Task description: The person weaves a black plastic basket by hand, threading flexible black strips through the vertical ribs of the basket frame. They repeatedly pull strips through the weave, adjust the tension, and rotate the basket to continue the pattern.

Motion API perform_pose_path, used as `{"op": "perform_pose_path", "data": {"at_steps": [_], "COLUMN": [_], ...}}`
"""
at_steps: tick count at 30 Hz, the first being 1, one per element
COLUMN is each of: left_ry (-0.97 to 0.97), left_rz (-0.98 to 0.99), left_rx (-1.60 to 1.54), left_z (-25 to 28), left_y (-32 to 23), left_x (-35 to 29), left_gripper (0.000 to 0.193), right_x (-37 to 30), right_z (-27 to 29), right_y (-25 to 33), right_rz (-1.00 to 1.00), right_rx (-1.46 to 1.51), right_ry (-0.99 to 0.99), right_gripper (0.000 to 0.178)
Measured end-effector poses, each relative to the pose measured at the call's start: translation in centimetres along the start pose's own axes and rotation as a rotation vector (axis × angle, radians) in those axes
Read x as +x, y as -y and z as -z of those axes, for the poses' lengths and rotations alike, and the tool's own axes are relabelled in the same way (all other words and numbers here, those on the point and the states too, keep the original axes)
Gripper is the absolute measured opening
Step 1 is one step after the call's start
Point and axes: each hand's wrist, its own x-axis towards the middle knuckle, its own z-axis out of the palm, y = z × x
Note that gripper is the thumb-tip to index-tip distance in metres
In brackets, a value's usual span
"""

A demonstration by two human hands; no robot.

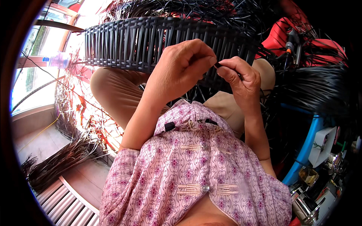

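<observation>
Left hand (181, 66) and right hand (241, 77) are close together, at twelve and at two o'clock. Behind them is the largest thing, a long woven black panel (120, 45), stretching from ten to almost two o'clock. Toward three o'clock lies a bundle of loose strips (316, 84). Both hands are curled; the right one pinches a thin black strip (217, 65). Whether the left also grips it, I cannot tell.
</observation>
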Motion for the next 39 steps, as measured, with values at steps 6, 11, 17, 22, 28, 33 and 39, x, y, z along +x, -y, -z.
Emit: {"op": "perform_pose_path", "data": {"at_steps": [6,11,17,22,28,33,39], "left_ry": [-0.157,-0.187,-0.181,-0.174,-0.156,-0.025,0.001], "left_rz": [-0.029,0.005,0.016,-0.002,-0.057,-0.094,0.100], "left_rx": [0.303,0.572,0.522,0.327,0.326,0.278,0.191], "left_z": [-4.3,-6.7,-6.9,-6.0,-5.8,-4.6,-3.1], "left_y": [7.8,8.3,8.7,9.2,9.3,10.0,9.4], "left_x": [2.0,2.3,3.0,2.8,2.7,3.2,3.1], "left_gripper": [0.024,0.033,0.030,0.030,0.030,0.027,0.023], "right_x": [-0.4,-0.4,0.2,0.9,1.9,3.0,3.0], "right_z": [0.7,0.5,0.0,-0.8,-1.0,0.1,-1.2], "right_y": [-2.1,-3.2,-3.8,-3.7,-4.3,-4.7,-4.8], "right_rz": [-0.178,-0.323,-0.266,-0.257,-0.088,-0.127,0.021], "right_rx": [-0.085,-0.138,-0.308,-0.448,-0.552,-0.517,-0.576], "right_ry": [-0.177,-0.179,-0.144,-0.101,-0.028,0.111,0.016], "right_gripper": [0.014,0.016,0.017,0.017,0.013,0.012,0.020]}}
